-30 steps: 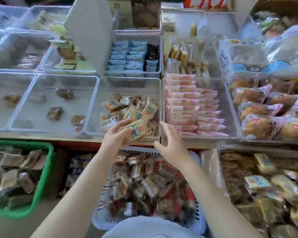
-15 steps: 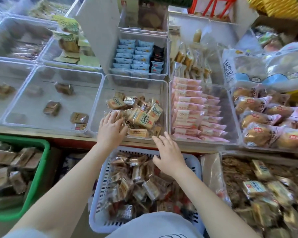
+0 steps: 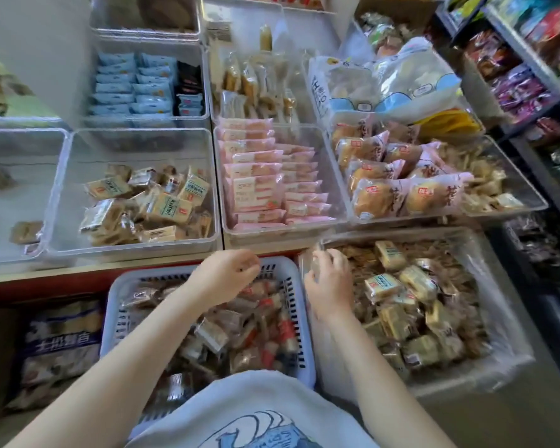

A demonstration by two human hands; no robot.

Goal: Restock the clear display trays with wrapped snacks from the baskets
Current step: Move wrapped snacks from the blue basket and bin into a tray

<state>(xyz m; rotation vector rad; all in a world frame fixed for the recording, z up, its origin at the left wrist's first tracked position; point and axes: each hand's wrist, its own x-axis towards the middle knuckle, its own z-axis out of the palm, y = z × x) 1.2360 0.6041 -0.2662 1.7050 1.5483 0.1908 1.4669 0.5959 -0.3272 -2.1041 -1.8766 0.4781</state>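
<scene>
Wrapped snacks (image 3: pixel 149 205) lie heaped in the clear display tray (image 3: pixel 62 195) at 10 o'clock, filling its near-right part only; the far and left floor is bare, so this tray is judged partly restocked. The tray at 9 o'clock (image 3: pixel 0 253) holds a few pieces. The pink-packet tray (image 3: pixel 333 176) at 12 o'clock appears well stocked. Left hand (image 3: pixel 222 279) hovers over the white basket (image 3: pixel 117 305) at 6 o'clock, fingers loosely curled, nothing seen held. Right hand (image 3: pixel 328 281) rests at the near-left edge of the plastic-lined basket (image 3: pixel 498 334) at 3 o'clock, fingers curled at the liner; a firm grip cannot be confirmed. Both baskets hold ample stock; much restocking is judged outstanding.
</scene>
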